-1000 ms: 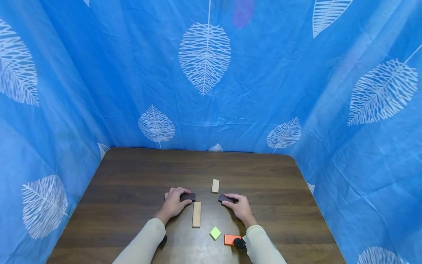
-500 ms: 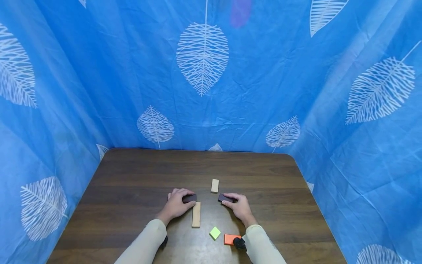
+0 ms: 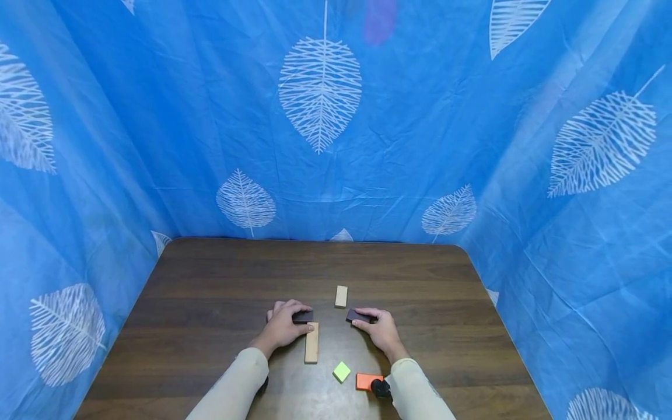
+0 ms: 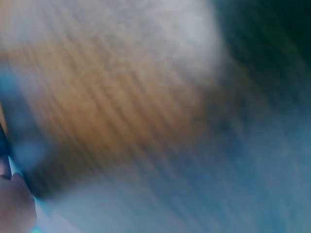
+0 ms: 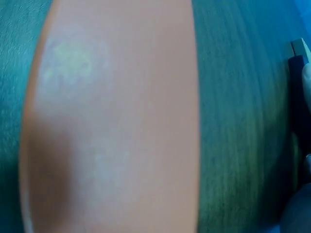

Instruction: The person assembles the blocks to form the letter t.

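In the head view my left hand (image 3: 283, 328) has its fingers curled over the far side of a dark block (image 3: 303, 317). Its thumb lies on the far end of a long pale wooden block (image 3: 311, 347), which meets the dark block's near side. My right hand (image 3: 382, 331) pinches a second dark block (image 3: 358, 315) between thumb and fingers, a short way to the right. That dark block (image 5: 297, 92) shows at the right edge of the right wrist view. Blur fills most of the left wrist view, with a fingertip (image 4: 17, 206) at lower left.
Beyond the hands lies a small pale wooden block (image 3: 341, 296). A lime green block (image 3: 342, 372) sits nearer me. Beside it an orange block (image 3: 367, 382) is partly hidden by the black wrist camera (image 3: 380, 388). A blue leaf-print curtain (image 3: 367, 204) surrounds the brown table (image 3: 210, 274).
My left hand and its dark block have shifted slightly right, up to the long wooden block. The left thumb has moved onto that wooden block. The right hand stays in place.
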`<state>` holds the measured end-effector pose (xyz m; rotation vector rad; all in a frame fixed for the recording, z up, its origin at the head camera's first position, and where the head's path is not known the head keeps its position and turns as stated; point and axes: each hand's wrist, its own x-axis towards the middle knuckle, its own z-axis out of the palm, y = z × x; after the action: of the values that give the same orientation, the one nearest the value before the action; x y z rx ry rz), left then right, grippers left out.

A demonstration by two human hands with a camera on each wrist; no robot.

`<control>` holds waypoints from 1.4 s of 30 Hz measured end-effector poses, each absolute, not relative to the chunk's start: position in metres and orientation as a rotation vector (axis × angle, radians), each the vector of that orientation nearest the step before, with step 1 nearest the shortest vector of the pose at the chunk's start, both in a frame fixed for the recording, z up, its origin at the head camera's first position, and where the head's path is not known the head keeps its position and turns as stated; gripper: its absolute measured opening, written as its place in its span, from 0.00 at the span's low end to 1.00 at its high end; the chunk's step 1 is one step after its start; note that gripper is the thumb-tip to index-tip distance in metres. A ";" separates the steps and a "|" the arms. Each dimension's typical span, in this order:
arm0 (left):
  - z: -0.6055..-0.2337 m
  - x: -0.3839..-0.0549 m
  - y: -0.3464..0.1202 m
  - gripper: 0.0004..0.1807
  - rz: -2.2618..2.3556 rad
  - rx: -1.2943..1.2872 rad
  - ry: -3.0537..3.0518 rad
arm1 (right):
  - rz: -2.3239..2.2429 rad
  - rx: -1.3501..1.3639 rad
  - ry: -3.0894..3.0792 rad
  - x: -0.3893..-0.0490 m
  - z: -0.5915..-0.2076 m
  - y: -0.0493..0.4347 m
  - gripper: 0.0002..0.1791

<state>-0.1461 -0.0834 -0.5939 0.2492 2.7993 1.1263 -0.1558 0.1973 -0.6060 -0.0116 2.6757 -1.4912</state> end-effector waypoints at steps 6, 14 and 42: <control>-0.594 -0.146 -0.083 0.21 1.128 0.201 2.791 | -1.548 0.025 2.627 -0.156 -0.602 0.198 0.21; -0.597 -0.146 -0.080 0.21 1.122 0.164 2.794 | -1.455 -0.024 2.735 -0.156 -0.593 0.202 0.23; -0.595 -0.144 -0.079 0.21 1.147 0.129 2.777 | -1.268 -0.446 2.908 -0.159 -0.579 0.173 0.17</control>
<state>-0.1439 -0.0788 -0.5948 0.1290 2.7775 1.1470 -0.1594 0.1730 -0.5787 -0.4462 2.9077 -1.2684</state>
